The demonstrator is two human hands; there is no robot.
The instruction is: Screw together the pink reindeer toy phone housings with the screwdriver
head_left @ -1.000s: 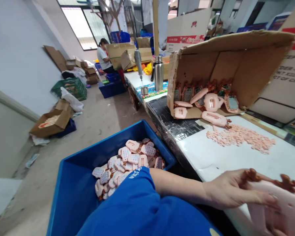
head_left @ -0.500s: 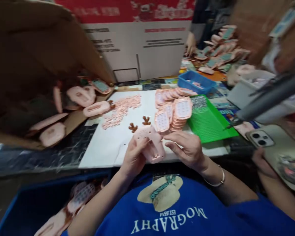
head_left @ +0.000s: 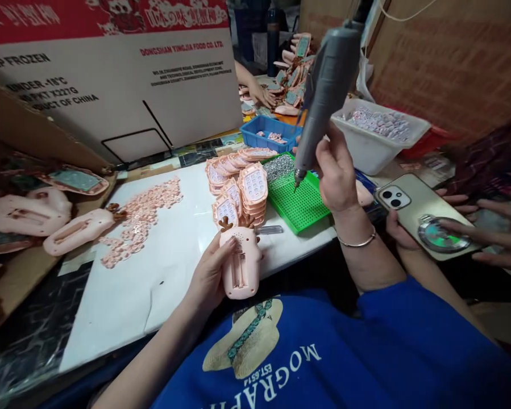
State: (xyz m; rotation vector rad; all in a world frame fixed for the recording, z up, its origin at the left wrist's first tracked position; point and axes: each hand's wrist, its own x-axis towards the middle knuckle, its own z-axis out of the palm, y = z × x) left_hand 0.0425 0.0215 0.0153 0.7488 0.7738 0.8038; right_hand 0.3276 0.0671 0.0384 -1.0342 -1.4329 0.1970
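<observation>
My left hand (head_left: 210,267) is closed around a pale pink toy phone (head_left: 243,275) with brown antlers. Its back faces up, showing the bare battery slot and screw holes. My right hand (head_left: 340,179) is raised over the right side of the table, with its fingers around the lower body of a grey electric screwdriver (head_left: 329,79). The bit points down above a green perforated tray (head_left: 300,210), whose far end holds a heap of small metal screws (head_left: 279,166). Just beyond the toy lie a clear rod-like piece (head_left: 271,229) and stacked pink keypad panels (head_left: 254,184).
Small pink pieces (head_left: 140,213) are scattered on the white board (head_left: 170,284). Toy shells (head_left: 78,230) lie in a carton at left. Behind stand a blue basket (head_left: 255,136) and a white tub (head_left: 366,150). Another person's hands hold a mobile phone (head_left: 421,207) at right.
My right hand has left the toy's side and moved right and up onto the electric screwdriver, which now stands more upright over the tray. My left hand keeps the toy phone. The view has turned right.
</observation>
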